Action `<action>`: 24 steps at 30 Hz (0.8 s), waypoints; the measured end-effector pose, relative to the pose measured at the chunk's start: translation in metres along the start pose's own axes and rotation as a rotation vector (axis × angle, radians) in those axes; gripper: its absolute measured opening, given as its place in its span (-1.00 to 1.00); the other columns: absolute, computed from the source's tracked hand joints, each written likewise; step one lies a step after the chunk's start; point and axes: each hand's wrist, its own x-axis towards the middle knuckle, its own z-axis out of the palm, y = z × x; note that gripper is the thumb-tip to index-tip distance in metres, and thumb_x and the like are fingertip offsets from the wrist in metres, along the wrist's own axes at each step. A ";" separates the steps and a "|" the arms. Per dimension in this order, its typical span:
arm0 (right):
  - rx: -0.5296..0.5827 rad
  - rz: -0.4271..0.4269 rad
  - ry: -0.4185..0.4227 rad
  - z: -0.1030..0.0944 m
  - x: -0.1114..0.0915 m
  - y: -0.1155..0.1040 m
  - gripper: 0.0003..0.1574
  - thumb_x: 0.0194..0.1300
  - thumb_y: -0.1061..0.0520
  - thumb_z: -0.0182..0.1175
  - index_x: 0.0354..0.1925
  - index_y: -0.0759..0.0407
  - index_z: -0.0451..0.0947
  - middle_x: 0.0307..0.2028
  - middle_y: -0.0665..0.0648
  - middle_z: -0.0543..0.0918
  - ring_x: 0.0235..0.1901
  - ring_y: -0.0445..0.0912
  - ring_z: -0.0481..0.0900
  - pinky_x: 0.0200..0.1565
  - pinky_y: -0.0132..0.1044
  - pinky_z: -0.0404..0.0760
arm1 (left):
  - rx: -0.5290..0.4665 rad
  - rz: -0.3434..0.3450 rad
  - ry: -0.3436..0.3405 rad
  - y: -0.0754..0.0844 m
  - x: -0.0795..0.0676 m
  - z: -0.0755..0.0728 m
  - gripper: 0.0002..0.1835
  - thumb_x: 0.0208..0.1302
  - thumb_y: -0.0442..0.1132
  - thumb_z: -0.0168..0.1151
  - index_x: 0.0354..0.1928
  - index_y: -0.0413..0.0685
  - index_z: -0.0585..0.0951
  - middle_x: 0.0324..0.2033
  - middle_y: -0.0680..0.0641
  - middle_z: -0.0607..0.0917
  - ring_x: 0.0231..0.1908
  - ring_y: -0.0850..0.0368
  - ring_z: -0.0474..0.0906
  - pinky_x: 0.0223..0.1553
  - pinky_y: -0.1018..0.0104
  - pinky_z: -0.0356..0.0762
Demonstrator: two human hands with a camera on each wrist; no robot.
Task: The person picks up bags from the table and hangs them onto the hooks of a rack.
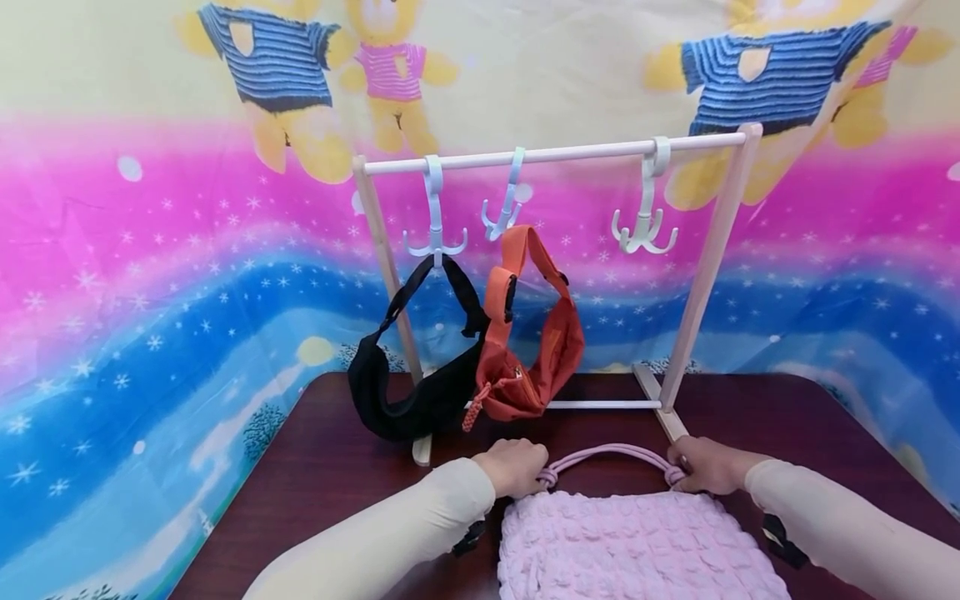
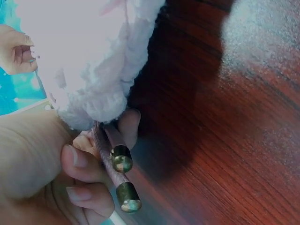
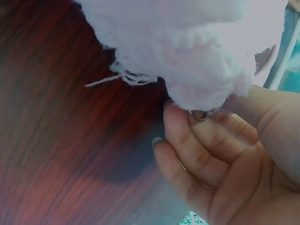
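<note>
A pink puffy handbag (image 1: 637, 546) is at the table's near side, its purple cord handle (image 1: 611, 450) arching up. At the handle's left knot, my left hand (image 1: 512, 467) grips the bag's top corner. In the left wrist view, two cord ends with metal tips (image 2: 123, 161) hang beside its curled fingers. My right hand (image 1: 712, 465) pinches the opposite corner near the right knot. In the right wrist view, its thumb lies against the bag (image 3: 197, 61), with the fingers underneath near a small metal ring (image 3: 199, 115).
Behind the bag stands a wooden rack (image 1: 705, 267) with a white bar. From it hang a left hook (image 1: 435, 246) with a black bag (image 1: 390, 417), a middle hook (image 1: 502, 221) by an orange-red bag (image 1: 525, 383), and a right hook (image 1: 645, 237). The table (image 1: 315, 483) is dark red.
</note>
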 end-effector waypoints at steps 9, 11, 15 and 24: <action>0.011 0.013 -0.008 0.001 -0.001 0.005 -0.77 0.19 0.22 0.40 -0.43 0.12 0.48 -0.53 -0.09 0.36 -0.53 -0.31 0.30 -0.39 -0.38 0.29 | 0.019 0.042 0.042 -0.005 0.004 0.003 -0.66 0.33 0.06 0.33 -0.50 0.12 0.48 -0.51 0.11 0.59 -0.49 0.26 0.45 -0.40 0.30 0.42; 0.023 0.013 -0.019 0.001 0.000 0.006 -0.78 0.23 0.19 0.39 -0.41 0.11 0.49 -0.52 -0.09 0.37 -0.53 -0.31 0.32 -0.39 -0.38 0.29 | 0.006 0.044 0.050 -0.006 0.003 0.002 -0.63 0.31 0.06 0.34 -0.55 0.12 0.46 -0.54 0.11 0.55 -0.51 0.26 0.43 -0.41 0.30 0.41; 0.059 -0.057 -0.022 0.001 -0.001 0.009 -0.77 0.28 0.18 0.36 -0.45 0.11 0.50 -0.54 -0.15 0.31 -0.55 -0.36 0.29 -0.43 -0.40 0.28 | -0.032 0.042 0.051 -0.007 0.002 0.000 -0.59 0.30 0.08 0.36 -0.60 0.13 0.45 -0.56 0.12 0.55 -0.52 0.27 0.44 -0.41 0.28 0.42; 0.173 -0.142 -0.044 -0.003 -0.001 0.013 -0.80 0.37 0.19 0.26 -0.43 0.17 0.60 -0.54 -0.21 0.31 -0.56 -0.41 0.28 -0.46 -0.42 0.30 | -0.117 0.032 0.062 -0.006 -0.003 -0.001 -0.62 0.36 0.05 0.30 -0.60 0.14 0.52 -0.52 0.10 0.63 -0.52 0.28 0.48 -0.40 0.30 0.47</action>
